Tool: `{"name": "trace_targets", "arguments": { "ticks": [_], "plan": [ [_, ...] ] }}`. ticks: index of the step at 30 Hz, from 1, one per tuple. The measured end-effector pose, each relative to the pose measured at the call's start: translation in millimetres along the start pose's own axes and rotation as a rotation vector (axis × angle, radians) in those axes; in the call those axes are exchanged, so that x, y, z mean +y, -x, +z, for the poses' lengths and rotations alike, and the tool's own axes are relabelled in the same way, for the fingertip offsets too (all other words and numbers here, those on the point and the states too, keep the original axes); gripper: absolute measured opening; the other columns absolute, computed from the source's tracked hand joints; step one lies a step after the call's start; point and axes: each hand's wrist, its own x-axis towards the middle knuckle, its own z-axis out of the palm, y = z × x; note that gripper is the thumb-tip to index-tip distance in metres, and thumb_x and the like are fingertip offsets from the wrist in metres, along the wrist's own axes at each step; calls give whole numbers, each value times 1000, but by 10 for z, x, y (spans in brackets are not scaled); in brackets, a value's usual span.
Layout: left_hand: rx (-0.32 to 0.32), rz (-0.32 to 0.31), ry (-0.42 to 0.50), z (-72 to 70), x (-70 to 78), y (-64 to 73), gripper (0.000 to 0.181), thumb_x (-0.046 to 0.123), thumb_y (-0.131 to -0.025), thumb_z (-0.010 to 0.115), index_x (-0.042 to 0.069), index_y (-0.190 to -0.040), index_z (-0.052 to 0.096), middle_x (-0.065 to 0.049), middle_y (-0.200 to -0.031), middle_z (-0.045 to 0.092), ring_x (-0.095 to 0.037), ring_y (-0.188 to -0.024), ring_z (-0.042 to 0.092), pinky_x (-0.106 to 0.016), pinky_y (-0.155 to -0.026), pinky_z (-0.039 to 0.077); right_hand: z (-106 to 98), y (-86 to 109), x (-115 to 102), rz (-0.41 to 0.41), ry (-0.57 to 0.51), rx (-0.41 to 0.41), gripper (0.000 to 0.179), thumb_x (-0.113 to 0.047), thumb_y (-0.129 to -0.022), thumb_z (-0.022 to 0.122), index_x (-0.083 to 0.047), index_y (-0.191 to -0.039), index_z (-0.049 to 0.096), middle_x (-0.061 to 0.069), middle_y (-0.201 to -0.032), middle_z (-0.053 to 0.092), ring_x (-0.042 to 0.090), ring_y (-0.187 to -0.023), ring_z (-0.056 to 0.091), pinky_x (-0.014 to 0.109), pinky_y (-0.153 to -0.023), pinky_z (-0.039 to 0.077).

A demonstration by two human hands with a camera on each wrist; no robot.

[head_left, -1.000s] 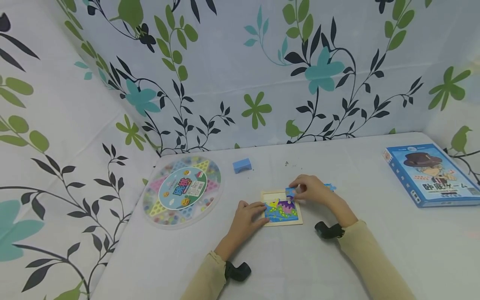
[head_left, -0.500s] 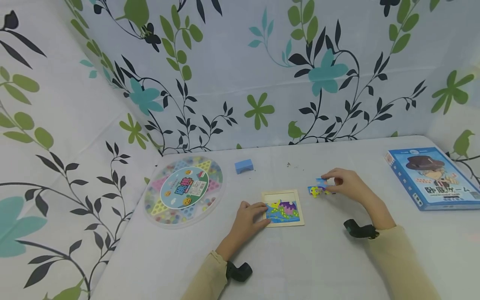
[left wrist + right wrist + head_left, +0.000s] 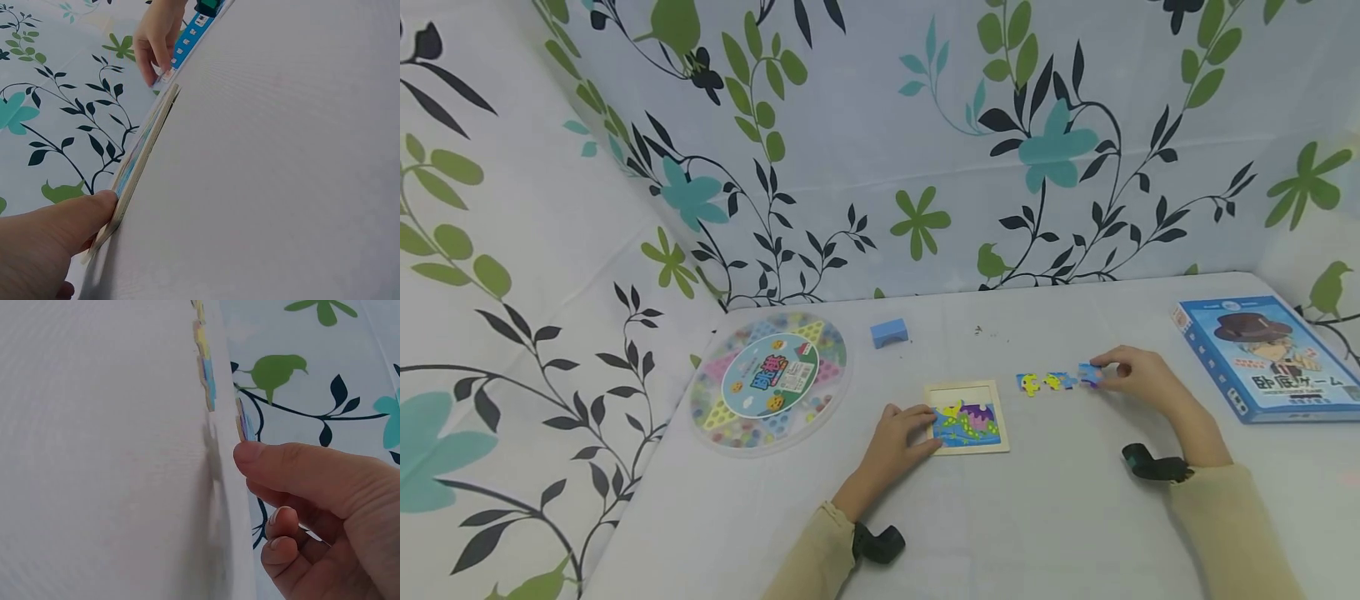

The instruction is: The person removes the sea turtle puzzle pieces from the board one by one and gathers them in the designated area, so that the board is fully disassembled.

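Observation:
A small wooden jigsaw puzzle tray (image 3: 967, 451) lies on the white table, its lower part filled with colourful pieces and its upper strip bare. My left hand (image 3: 891, 446) grips the tray's left side, with the thumb (image 3: 103, 199) at its edge in the left wrist view. To the right, my right hand (image 3: 1138, 379) pinches a blue and purple puzzle piece (image 3: 1088, 375) between thumb and fingers. In the right wrist view that piece (image 3: 245, 422) shows just above the table. Two loose pieces, one blue and yellow (image 3: 1028, 383) and another (image 3: 1058, 381), lie left of it in a row.
A round, clear board game pack (image 3: 707, 429) lies at the left. Behind the tray sits a blue block (image 3: 889, 332). A blue game box (image 3: 1262, 358) lies at the far right. Patterned cloth (image 3: 820, 150) hangs along the table's back edge.
My right hand has moved from the tray's upper right corner out to the right with the puzzle piece, uncovering the loose pieces. My left hand stays on the tray.

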Motion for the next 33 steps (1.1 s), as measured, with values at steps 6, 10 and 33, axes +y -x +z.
{"name": "trace_targets", "arguments": {
  "ticks": [6,10,33],
  "plan": [
    [0,2,7,-11,13,4,38,28,-76,71,5,-106,66,-1,-111,60,-12,-72,37,-24,-63,31,59,-1,77,42,1,-21,32,-4,-78,64,5,-108,60,12,-88,53,23,-71,41,32,-55,35],
    [-8,-11,17,-16,17,0,38,27,-77,71,5,-107,65,0,-111,60,-13,-72,37,-24,-63,31,65,3,84,49,-7,-31,33,-5,-77,64,5,-109,60,14,-90,53,23,-72,42,32,-56,36],
    [0,-35,32,2,11,-3,38,26,-75,72,5,-105,66,-2,-109,61,-12,-73,38,-23,-63,32,20,15,17,11,-27,-9,34,-4,-79,62,3,-112,57,21,-105,51,27,-78,43,36,-62,39]
  ]
}}
